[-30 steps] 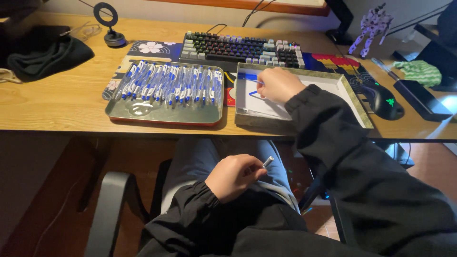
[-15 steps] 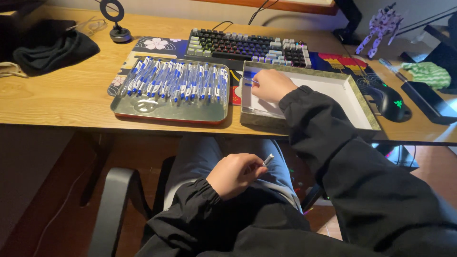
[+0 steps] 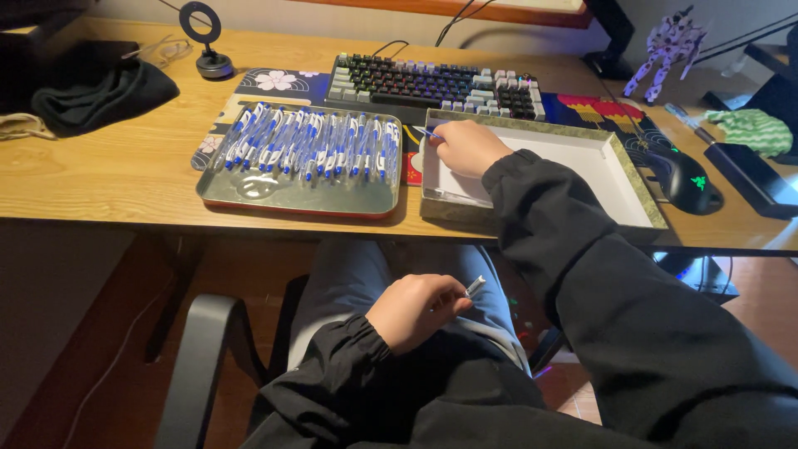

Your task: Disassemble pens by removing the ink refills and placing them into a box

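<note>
My right hand (image 3: 467, 147) rests inside the left end of a shallow white box (image 3: 582, 162) on the wooden desk, pinching a blue and white pen whose tip pokes out to the left. Beside the box, a metal tray (image 3: 274, 195) holds several blue and white pens (image 3: 316, 141) laid in a row. My left hand (image 3: 416, 309) sits on my lap below the desk edge, closed around a small white pen part (image 3: 475, 287) that sticks out past my fingers.
A backlit keyboard (image 3: 428, 83) lies behind the tray and box. A black mouse (image 3: 686, 179) sits right of the box, dark cloth (image 3: 100, 91) at the far left, a small ring stand (image 3: 208, 41) at the back, a chair armrest (image 3: 195, 366) lower left.
The view has shifted slightly. My right hand has stayed in the box's left end with the pen. My left hand has remained on my lap holding the white part.
</note>
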